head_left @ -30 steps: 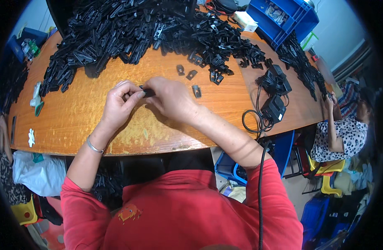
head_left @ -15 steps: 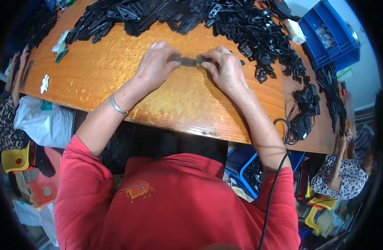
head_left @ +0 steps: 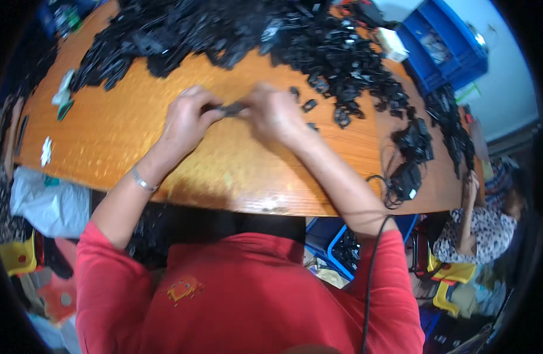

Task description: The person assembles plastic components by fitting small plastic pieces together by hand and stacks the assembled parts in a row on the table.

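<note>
A short, dark plastic piece (head_left: 232, 110) bridges the gap between my two hands above the wooden table (head_left: 124, 135). My left hand (head_left: 185, 120) is closed, its thumb and fingers pinching the piece's left end. The fingers of my right hand (head_left: 274, 115) close on its right end, though motion smears them. Whether this is one part or two joined parts is hidden by the fingers. Just right of my right hand lie a few small black plastic pieces (head_left: 309, 105).
Heaped black plastic parts (head_left: 189, 35) cover the table's far side. Power adapters with cables (head_left: 408, 177) lie at right, below a blue bin (head_left: 440, 47). A green-and-white object (head_left: 64, 97) and a small white piece (head_left: 46, 151) lie left. Other people work at both sides.
My hands have come closer together, the right one moving left onto the dark piece. The whole view has shifted, so the table sits lower and further left.
</note>
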Demonstrator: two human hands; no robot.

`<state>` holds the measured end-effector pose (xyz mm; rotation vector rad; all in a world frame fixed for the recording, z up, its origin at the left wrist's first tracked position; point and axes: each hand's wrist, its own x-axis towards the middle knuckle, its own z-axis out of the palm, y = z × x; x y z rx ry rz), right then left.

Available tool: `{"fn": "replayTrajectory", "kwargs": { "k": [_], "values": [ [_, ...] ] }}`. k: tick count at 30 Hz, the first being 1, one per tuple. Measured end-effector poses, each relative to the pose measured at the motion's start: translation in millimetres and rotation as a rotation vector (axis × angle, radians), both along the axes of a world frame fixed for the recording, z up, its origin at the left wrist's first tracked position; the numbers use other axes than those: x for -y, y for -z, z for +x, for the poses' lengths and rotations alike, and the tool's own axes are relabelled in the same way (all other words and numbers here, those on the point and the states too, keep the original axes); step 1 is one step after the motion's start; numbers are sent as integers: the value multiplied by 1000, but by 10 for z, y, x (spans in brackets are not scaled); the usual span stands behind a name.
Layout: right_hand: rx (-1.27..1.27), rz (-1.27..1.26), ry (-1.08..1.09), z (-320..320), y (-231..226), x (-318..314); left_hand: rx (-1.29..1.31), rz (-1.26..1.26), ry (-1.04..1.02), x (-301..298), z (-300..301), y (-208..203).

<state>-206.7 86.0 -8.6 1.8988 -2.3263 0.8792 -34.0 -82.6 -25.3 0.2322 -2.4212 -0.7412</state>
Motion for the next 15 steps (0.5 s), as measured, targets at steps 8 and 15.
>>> {"fn": "replayTrajectory", "kwargs": {
  "k": [8, 15],
  "values": [
    [37, -89, -75, 20, 47, 80, 29, 265, -36, 8, -22, 34],
    [-165, 61, 325, -161, -324, -323, 372, 287, 179, 143, 80, -408]
  ]
}}
